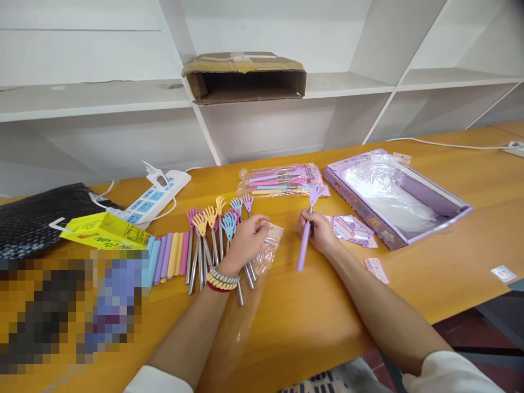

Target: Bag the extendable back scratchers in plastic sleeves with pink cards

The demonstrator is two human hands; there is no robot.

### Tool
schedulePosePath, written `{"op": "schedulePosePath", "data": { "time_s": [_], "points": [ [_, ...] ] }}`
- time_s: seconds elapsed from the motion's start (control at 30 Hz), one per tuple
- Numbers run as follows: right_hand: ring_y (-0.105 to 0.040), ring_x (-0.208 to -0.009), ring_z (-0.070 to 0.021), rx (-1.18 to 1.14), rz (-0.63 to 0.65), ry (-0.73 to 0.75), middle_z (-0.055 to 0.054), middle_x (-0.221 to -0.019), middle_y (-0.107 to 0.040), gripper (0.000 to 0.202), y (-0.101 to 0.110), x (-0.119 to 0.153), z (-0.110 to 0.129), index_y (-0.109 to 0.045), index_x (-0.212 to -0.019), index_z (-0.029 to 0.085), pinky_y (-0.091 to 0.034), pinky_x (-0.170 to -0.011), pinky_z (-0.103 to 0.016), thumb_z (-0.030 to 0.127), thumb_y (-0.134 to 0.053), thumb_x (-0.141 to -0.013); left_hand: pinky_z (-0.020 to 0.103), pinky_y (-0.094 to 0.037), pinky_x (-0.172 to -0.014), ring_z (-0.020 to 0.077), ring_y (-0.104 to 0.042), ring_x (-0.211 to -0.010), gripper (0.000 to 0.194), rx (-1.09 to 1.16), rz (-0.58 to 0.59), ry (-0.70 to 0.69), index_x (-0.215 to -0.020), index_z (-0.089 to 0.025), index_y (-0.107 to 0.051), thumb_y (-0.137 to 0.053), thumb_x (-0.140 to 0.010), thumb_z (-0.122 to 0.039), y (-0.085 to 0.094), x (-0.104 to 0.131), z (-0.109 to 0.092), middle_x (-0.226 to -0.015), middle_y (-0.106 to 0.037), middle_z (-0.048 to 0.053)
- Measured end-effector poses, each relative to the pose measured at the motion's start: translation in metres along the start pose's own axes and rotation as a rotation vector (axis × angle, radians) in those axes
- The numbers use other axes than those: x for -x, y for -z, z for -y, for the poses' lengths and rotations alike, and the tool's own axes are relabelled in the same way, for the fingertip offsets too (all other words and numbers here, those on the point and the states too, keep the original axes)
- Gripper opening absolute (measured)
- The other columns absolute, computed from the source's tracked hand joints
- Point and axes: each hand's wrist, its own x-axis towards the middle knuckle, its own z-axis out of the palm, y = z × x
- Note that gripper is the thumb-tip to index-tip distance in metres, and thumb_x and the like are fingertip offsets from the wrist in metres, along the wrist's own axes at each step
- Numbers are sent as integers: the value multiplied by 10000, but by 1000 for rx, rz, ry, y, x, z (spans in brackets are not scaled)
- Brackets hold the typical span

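My right hand (318, 230) is wrapped round a purple back scratcher (303, 248), its claw head up and its purple grip pointing down. My left hand (249, 243) has its fingers closed at the top end of a long clear plastic bag (268, 252), which trails down over the table. Partly hidden under that hand lie several back scratchers (204, 240) with bare metal rods and yellow, pink, blue and purple claws. Left of them sits a row of coloured grip sleeves (167, 256).
Bagged back scratchers (282, 180) lie at the back. Printed cards (352, 229) are beside a purple display box (368, 210) on the right. A yellow carton (108, 230), a power strip (158, 196) and black wrapping (49, 218) stand left. A cardboard box (245, 79) rests on the shelf.
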Motion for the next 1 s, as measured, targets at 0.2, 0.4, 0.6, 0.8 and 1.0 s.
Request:
{"op": "schedulePosePath", "data": {
  "time_s": [0.2, 0.4, 0.6, 0.8, 1.0],
  "points": [
    [-325, -322, -81, 51, 35, -27, 63, -376, -412, 201, 0, 5, -13, -413, -626, 203, -232, -372, -225, 334, -496, -754, 244, -411, -490, 133, -558, -513, 319, 16, -22, 52, -752, -167, -565, -460, -822, -460, 1, -4, 2, -659, -640, 23],
    [-264, -317, -66, 186, 120, -49, 107, -389, -369, 259, -1, 8, -9, -490, -804, 193, -185, -347, -213, 445, -548, -779, 231, -414, -464, 122, -548, -476, 331, -17, 94, 77, -677, -157, -566, -482, -807, -449, -4, -1, -1, -610, -627, 26],
    [-311, -427, -41, 430, 253, -11, 76, -478, -391, 332, -4, 13, -4, -487, -626, 159, -222, -412, -196, 444, -630, -722, 229, -428, -435, 140, -576, -515, 337, 173, 236, 163, -846, -158, -568, -525, -786, -487, -11, 3, -9, -671, -630, 36],
    [-303, -337, -44, 134, -247, 136, 88, -436, -375, 301, 17, 0, 10, -435, -632, 188, -221, -320, -189, 399, -621, -739, 229, -422, -480, 154, -613, -603, 591, 247, 593, 248, -1252, -220, -397, -621, -746, -426, 23, 12, -24, -804, -662, 40],
    [-313, -318, -40, -78, -664, 408, 105, -457, -365, 238, 46, -13, 27, -436, -689, 201, -260, -291, -173, 361, -599, -754, 265, -473, -603, 155, -617, -670, 576, 197, 528, 177, -1218, -237, -453, -694, -697, -272, 72, 15, -29, -756, -648, 7]
  ]
}}
